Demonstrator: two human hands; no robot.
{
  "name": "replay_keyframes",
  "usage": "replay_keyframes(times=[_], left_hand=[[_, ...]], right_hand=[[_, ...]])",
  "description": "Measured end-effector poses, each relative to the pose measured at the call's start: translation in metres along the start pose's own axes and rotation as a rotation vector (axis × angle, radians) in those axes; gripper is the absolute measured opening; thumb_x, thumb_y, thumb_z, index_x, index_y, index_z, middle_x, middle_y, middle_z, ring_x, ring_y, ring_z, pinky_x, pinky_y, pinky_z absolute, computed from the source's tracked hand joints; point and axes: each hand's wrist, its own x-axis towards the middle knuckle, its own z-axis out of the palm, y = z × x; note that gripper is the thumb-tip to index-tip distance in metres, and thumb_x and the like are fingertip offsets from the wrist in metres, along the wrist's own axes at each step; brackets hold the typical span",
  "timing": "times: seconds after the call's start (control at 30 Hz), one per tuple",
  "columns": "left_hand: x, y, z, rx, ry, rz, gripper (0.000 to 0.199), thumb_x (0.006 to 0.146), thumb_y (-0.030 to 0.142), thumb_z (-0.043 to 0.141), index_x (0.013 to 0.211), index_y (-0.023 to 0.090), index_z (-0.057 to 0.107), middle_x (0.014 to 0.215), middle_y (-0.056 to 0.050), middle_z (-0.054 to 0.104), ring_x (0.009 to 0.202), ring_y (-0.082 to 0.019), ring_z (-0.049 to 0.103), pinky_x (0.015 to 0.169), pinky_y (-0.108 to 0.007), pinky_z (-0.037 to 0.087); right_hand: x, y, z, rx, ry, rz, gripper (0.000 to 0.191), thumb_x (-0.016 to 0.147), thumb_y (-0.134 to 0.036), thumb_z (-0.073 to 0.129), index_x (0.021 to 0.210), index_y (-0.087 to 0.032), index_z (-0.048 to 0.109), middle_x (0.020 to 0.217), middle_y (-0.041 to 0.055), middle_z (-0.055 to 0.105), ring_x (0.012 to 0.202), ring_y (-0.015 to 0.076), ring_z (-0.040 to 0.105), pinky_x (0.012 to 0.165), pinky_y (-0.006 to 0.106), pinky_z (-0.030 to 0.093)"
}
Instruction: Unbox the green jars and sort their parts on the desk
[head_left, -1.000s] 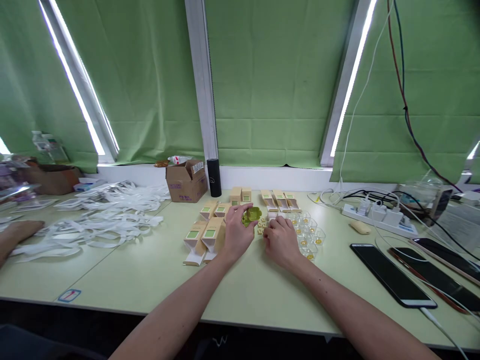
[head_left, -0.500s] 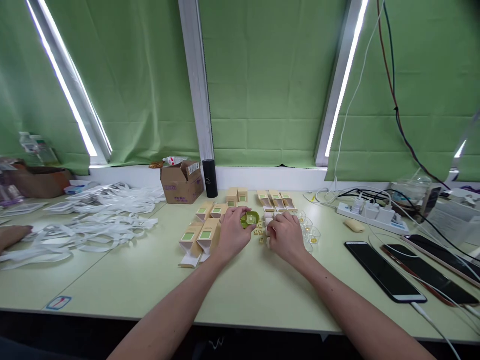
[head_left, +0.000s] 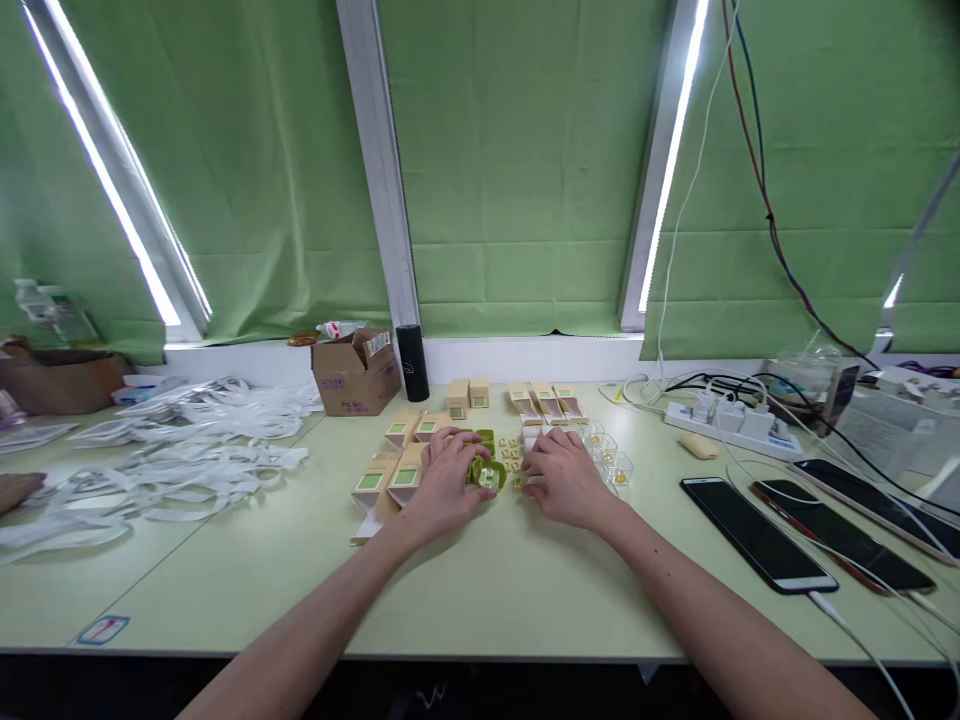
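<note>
My left hand [head_left: 446,482] rests low over the table, thumb and fingers around a small olive-green square tray [head_left: 490,476] with a clear centre. Another green tray [head_left: 486,437] sits just behind it. To the right, my right hand [head_left: 564,478] is curled palm-down, its fingertips drawn in; whatever they hold is hidden. Between the hands lie several tiny yellowish square pieces [head_left: 510,446]. White pieces [head_left: 531,434] show behind my right fingers. Beside that hand stand several clear faceted cups [head_left: 619,467] with gold-coloured bits inside.
Kraft boxes with green labels [head_left: 370,482] stand left of my hands, more [head_left: 546,402] behind. White straps [head_left: 225,460] cover the left side, where another person's hand [head_left: 19,490] shows. A carton [head_left: 352,375], black cylinder [head_left: 412,362], power strip [head_left: 731,425] and phones [head_left: 757,535] surround the area.
My left hand has lowered the green tray toward the table, nearer to me, and its fingers have spread somewhat. My right hand has shifted slightly left. The view has turned a little.
</note>
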Motion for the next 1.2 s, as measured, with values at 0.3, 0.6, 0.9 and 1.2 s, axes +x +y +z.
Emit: replay_keyframes(times=[0.3, 0.6, 0.9, 1.2], left_hand=[[-0.013, -0.001, 0.006, 0.174, -0.078, 0.009, 0.03, 0.081, 0.04, 0.078, 0.105, 0.027, 0.068, 0.141, -0.008, 0.052, 0.144, -0.039, 0.031, 0.117, -0.06, 0.029], [-0.015, 0.002, 0.006, 0.256, -0.134, -0.002, 0.03, 0.083, 0.044, 0.075, 0.103, 0.024, 0.067, 0.137, -0.012, 0.053, 0.141, -0.039, 0.035, 0.111, -0.058, 0.034], [-0.016, -0.002, 0.01, 0.313, -0.127, -0.002, 0.031, 0.084, 0.044, 0.075, 0.105, 0.023, 0.066, 0.134, -0.013, 0.055, 0.141, -0.038, 0.035, 0.111, -0.057, 0.033], [-0.015, 0.003, 0.007, 0.3, -0.148, -0.027, 0.034, 0.081, 0.042, 0.075, 0.108, 0.024, 0.065, 0.133, -0.012, 0.057, 0.139, -0.038, 0.038, 0.11, -0.056, 0.033]], right_hand=[[-0.003, -0.021, 0.015, -0.118, -0.065, -0.179, 0.014, 0.085, -0.02, 0.066, 0.081, -0.019, 0.079, 0.1, 0.0115, 0.066, 0.107, 0.0286, 0.046, 0.092, 0.042, 0.032], [-0.004, -0.015, 0.017, -0.143, -0.05, -0.135, 0.01, 0.081, -0.017, 0.067, 0.08, -0.018, 0.077, 0.098, 0.012, 0.065, 0.105, 0.0294, 0.047, 0.092, 0.043, 0.033], [0.0, 0.017, -0.021, -0.014, 0.006, -0.029, 0.012, 0.087, -0.029, 0.071, 0.096, -0.022, 0.073, 0.102, 0.0073, 0.068, 0.106, 0.0276, 0.052, 0.094, 0.041, 0.034], [-0.002, 0.013, -0.012, -0.131, -0.168, -0.078, 0.026, 0.075, -0.03, 0.077, 0.099, -0.021, 0.071, 0.104, 0.0092, 0.066, 0.108, 0.029, 0.051, 0.091, 0.04, 0.032]])
